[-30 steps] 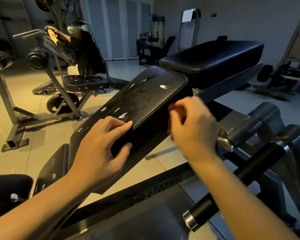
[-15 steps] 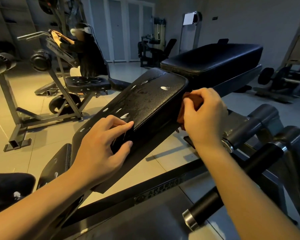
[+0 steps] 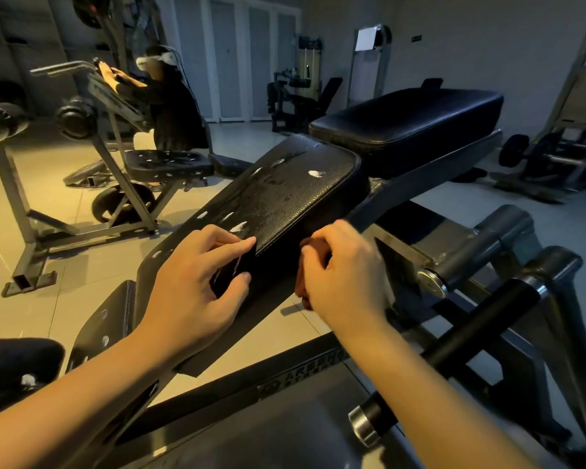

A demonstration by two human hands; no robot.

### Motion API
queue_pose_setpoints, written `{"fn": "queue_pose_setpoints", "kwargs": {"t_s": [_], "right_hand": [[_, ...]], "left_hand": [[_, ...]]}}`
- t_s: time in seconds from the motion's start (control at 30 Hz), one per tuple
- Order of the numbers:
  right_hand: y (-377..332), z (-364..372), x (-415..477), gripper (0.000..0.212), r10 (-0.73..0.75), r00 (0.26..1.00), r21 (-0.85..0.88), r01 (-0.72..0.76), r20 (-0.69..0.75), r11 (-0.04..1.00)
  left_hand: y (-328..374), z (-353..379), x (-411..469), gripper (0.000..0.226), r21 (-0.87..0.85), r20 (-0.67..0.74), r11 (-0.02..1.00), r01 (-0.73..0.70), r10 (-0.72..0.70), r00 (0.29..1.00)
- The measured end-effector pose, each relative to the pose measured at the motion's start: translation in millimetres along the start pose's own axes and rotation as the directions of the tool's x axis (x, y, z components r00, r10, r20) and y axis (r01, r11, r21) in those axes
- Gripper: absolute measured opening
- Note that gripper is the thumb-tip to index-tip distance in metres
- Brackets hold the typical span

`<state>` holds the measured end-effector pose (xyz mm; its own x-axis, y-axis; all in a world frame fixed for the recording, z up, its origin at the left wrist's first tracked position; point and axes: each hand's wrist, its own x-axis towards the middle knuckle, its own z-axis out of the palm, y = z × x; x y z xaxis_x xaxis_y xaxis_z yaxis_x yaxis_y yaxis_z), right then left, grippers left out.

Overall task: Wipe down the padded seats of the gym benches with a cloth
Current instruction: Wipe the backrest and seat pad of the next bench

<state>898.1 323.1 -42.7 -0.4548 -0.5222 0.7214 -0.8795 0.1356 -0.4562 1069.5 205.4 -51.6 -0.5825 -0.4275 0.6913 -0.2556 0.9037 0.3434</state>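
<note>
A tilted black padded bench seat [image 3: 285,198], worn with white patches, fills the middle of the head view. My left hand [image 3: 197,286] grips its near edge, fingers on top and thumb against the front face. My right hand [image 3: 345,282] holds a bunched reddish-brown cloth [image 3: 310,252] against the seat's right side near the front corner; most of the cloth is hidden under my fingers. A second, flat black padded seat [image 3: 410,120] lies just behind the tilted one.
The bench's steel frame [image 3: 481,245] and a black-gripped handle bar [image 3: 454,350] stand close on my right. Another person [image 3: 170,106] works at a machine [image 3: 115,170] at the far left. More gym machines stand at the back and right. Tiled floor lies below.
My right hand with the cloth slid forward along the seat's right side, then back toward me to the near corner. My left hand has kept its grip on the near edge.
</note>
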Motion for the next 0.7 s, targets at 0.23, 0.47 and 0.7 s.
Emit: {"fn": "queue_pose_setpoints", "kwargs": {"t_s": [0.23,0.47,0.7], "right_hand": [[5,-8,21,0.010,0.188,0.976,0.144,-0.172,-0.109,0.974],[-3,-12,18,0.007,0.209,0.978,0.168,-0.202,-0.024,0.965],[-7,-2,12,0.009,0.279,0.960,0.266,-0.261,-0.033,0.928]], "left_hand": [[-1,0,1,0.051,0.001,0.013,1.000,0.009,-0.009,1.000],[-2,1,1,0.051,-0.007,-0.001,1.000,0.000,0.000,1.000],[-3,1,2,0.049,-0.012,0.005,1.000,0.003,-0.003,1.000]]}}
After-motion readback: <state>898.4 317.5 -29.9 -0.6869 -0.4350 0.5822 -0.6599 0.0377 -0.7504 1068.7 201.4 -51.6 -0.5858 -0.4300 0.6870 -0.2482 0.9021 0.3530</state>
